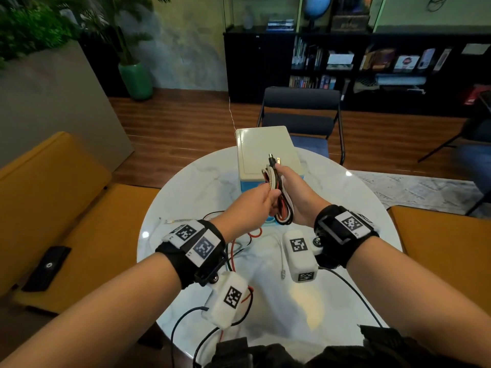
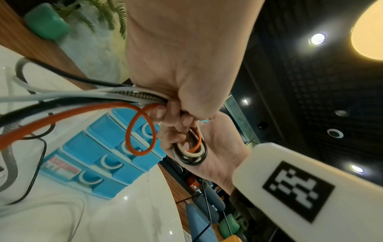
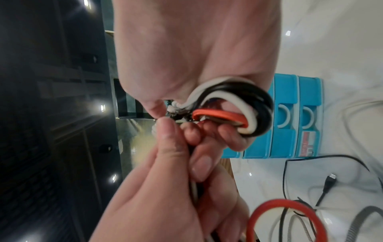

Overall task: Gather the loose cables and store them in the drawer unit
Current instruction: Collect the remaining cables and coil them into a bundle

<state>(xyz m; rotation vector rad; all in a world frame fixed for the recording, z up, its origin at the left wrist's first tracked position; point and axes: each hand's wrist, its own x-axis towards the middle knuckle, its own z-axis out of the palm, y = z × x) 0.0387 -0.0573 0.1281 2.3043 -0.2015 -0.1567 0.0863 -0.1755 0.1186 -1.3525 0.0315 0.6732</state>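
Note:
A looped bundle of black, white and orange cables is held above the round table, just in front of the drawer unit. My right hand grips the coil with its fingers curled through it; plug ends stick up above the fist. My left hand pinches the same cables right beside it. Their loose tails, an orange one among them, trail down to the table. The unit has a cream top and blue drawers, all closed.
On the marble table lie a white cable, a black plug-ended cable and a braided cable end. A dark chair stands behind the table. Orange sofas flank it; a black object lies on the left one.

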